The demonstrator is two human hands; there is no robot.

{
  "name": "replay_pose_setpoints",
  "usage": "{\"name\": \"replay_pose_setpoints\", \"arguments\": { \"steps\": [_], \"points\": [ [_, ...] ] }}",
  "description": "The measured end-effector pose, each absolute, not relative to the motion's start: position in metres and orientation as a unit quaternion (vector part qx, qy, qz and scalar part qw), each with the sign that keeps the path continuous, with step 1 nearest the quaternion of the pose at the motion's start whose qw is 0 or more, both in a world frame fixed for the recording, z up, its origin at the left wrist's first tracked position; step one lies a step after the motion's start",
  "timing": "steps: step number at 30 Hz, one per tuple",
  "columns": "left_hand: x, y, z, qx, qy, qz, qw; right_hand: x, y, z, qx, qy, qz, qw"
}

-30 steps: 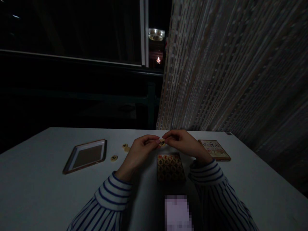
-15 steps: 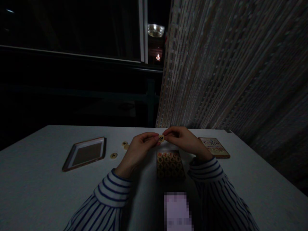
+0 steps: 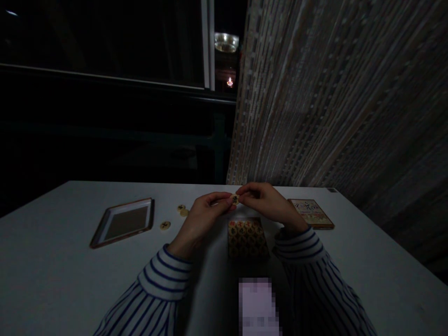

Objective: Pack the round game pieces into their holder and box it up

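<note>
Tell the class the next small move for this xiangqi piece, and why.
Perhaps lower the xiangqi piece toward the boxed rows of pieces: the left hand and right hand pinch it close by, and it is round and character-marked like them. Darkness hides whether a slot is free.

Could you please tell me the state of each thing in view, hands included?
Left hand: pinching a round cream piece with dark character.
Right hand: pinching the same piece.
That piece: held at opposite edges, marked face showing.
Dark rectangular box: open, holding rows of round pieces.
Three loose round cream pieces: lying flat.
Shallow brown-rimmed rectangular tray: open side up.
Flat rectangular printed case or lid: lying printed side up.
Pale string curtain: hanging.
</note>
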State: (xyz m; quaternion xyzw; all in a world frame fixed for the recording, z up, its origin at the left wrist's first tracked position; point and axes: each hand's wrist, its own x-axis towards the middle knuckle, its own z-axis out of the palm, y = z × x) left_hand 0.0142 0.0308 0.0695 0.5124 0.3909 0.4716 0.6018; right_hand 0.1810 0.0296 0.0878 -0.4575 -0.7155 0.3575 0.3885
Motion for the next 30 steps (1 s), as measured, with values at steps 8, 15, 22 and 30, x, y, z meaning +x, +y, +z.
{"name": "replay_pose_setpoints", "arguments": {
  "steps": [8, 15, 22, 30],
  "points": [
    [0.015, 0.033, 0.066, 0.542, 0.414, 0.455, 0.573, 0.182, 0.033, 0.085, -0.436, -0.753, 0.336, 0.360],
    [0.014, 0.036, 0.064, 0.543, 0.424, 0.459, 0.562, 0.182, 0.036, 0.079, -0.454, -0.773, 0.272, 0.352],
    [0.014, 0.041, 0.054, 0.499, 0.420, 0.481, 0.586, 0.176, 0.031, 0.080, -0.452, -0.816, 0.148, 0.327],
    [0.012, 0.043, 0.053, 0.480, 0.421, 0.483, 0.600, 0.172, 0.031, 0.079, -0.461, -0.837, 0.085, 0.282]
  ]
}}
